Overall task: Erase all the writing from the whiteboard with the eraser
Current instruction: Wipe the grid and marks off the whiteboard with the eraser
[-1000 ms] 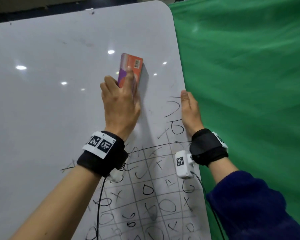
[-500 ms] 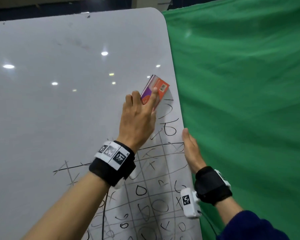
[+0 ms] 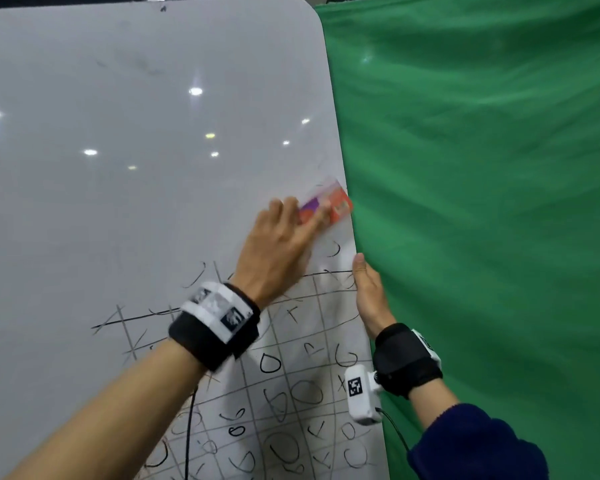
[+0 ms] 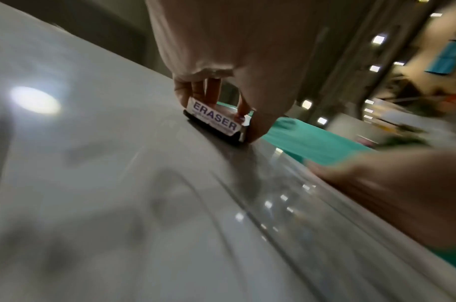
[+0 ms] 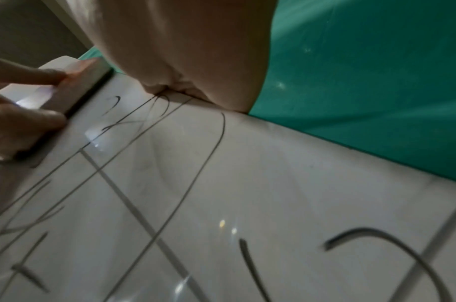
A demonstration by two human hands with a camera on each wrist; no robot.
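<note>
My left hand (image 3: 284, 237) grips the orange and purple eraser (image 3: 329, 204) and presses it flat on the whiteboard (image 3: 118, 202) near the board's right edge. The left wrist view shows the eraser (image 4: 213, 120) pinched between fingers and thumb, its black felt on the board. Black writing (image 3: 291, 393), a grid with circles and crosses, fills the board's lower right. My right hand (image 3: 369, 292) holds the right edge of the board, thumb on the front; its fingers are hidden behind. In the right wrist view the eraser (image 5: 74, 87) sits just above the remaining lines (image 5: 170, 183).
A green cloth (image 3: 482, 202) hangs behind and to the right of the board. The upper and left parts of the board show only light reflections and faint smudges. A cable (image 3: 187, 438) runs down from my left wristband.
My left hand has swept the eraser down and to the right, wiping marks near the right edge. My right hand has slid lower along the board's edge.
</note>
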